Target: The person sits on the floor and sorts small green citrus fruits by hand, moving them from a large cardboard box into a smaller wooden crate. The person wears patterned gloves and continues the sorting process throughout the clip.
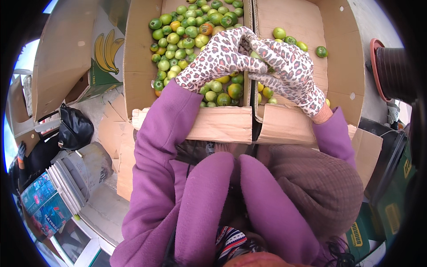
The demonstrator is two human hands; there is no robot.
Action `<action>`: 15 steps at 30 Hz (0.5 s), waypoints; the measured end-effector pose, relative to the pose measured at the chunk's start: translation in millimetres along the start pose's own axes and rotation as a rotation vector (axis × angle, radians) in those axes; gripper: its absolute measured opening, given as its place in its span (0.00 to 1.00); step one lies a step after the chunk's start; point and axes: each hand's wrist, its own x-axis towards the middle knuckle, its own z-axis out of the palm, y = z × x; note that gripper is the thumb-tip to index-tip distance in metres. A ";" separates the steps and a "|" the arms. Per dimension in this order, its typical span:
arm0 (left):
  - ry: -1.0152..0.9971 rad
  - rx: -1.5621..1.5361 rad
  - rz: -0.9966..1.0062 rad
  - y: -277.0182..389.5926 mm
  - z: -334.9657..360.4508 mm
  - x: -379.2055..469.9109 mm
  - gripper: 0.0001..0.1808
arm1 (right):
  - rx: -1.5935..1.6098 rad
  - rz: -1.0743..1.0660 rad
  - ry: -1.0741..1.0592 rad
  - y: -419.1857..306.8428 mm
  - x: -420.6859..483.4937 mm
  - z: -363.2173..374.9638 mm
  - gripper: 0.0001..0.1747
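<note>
Both my hands wear leopard-print gloves and meet above the wall between two cardboard boxes. My left hand [222,56] reaches over the left box [138,60], which holds many small green tomatoes [191,31], a few of them orange. Its fingertips touch my right hand [288,68]; whether it grips anything is hidden. Partly covered by the fingers of my right hand is a green tomato [255,55]. Beneath and beyond that hand lies the right box [343,50] with fewer tomatoes [279,32], green and yellowish.
A banana carton [106,63] stands at the left, near a black bag [76,128] and stacked crates [66,183]. At the far left a co-worker's gloved hand [21,151] shows. Folded flaps [220,125] edge the boxes nearest me. A dark ribbed container [397,71] is at the right.
</note>
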 end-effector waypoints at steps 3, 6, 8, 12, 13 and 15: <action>0.004 -0.117 0.005 -2.0 -4.8 -1.9 0.23 | -0.075 -0.028 0.016 1.1 -1.4 2.6 0.27; 0.102 0.023 0.002 0.7 -16.9 -3.5 0.20 | -0.063 0.060 0.129 19.4 -5.1 4.9 0.24; 0.222 0.400 -0.063 -11.0 -29.7 -1.7 0.18 | -0.003 0.312 0.046 33.0 -4.9 -1.4 0.25; -0.053 0.979 -0.228 -50.2 -29.6 4.0 0.24 | 0.020 0.634 -0.331 68.7 -25.8 -8.6 0.24; -0.113 0.995 -0.223 -54.0 -24.5 2.2 0.26 | 0.030 0.671 -0.448 75.0 -34.1 -2.7 0.24; -0.240 1.053 -0.277 -59.1 -11.0 0.8 0.29 | -0.020 0.574 -0.498 82.3 -48.6 8.7 0.24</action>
